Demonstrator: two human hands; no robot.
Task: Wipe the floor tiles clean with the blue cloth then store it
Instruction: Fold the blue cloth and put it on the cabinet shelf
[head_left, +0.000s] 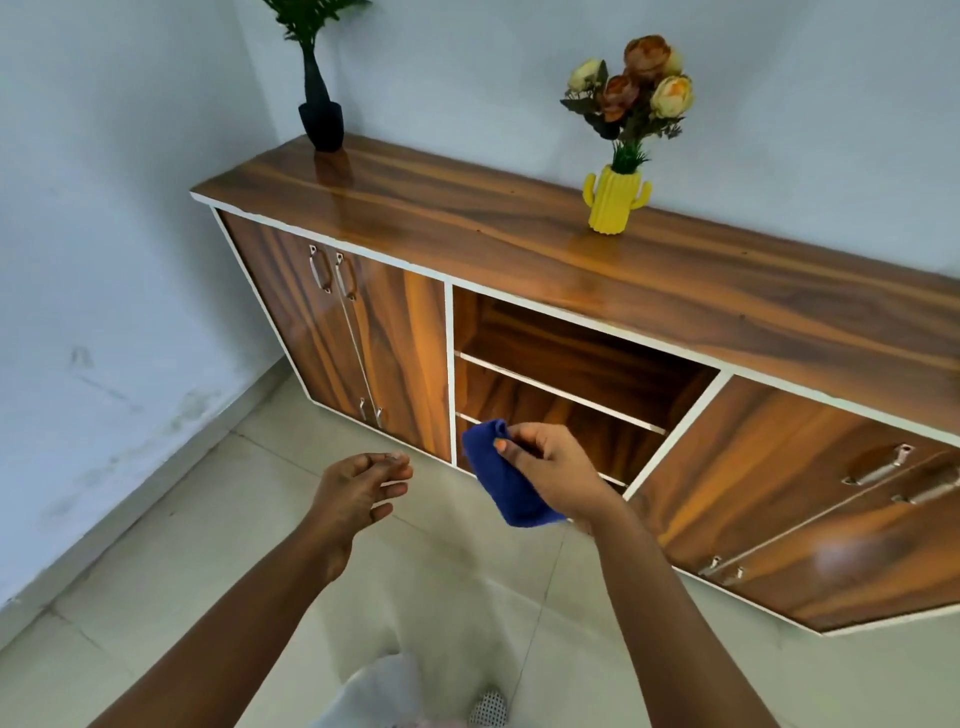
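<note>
My right hand is shut on the folded blue cloth, which hangs from my fingers in front of the open shelf bay of the wooden sideboard. My left hand floats a short way to the left of the cloth with its fingers loosely curled and nothing in it. Pale floor tiles spread out below both hands.
The long wooden sideboard runs along the back wall, with shut doors left and right of the open bay. A black vase and a yellow cactus vase with flowers stand on top. My shoe shows at the bottom.
</note>
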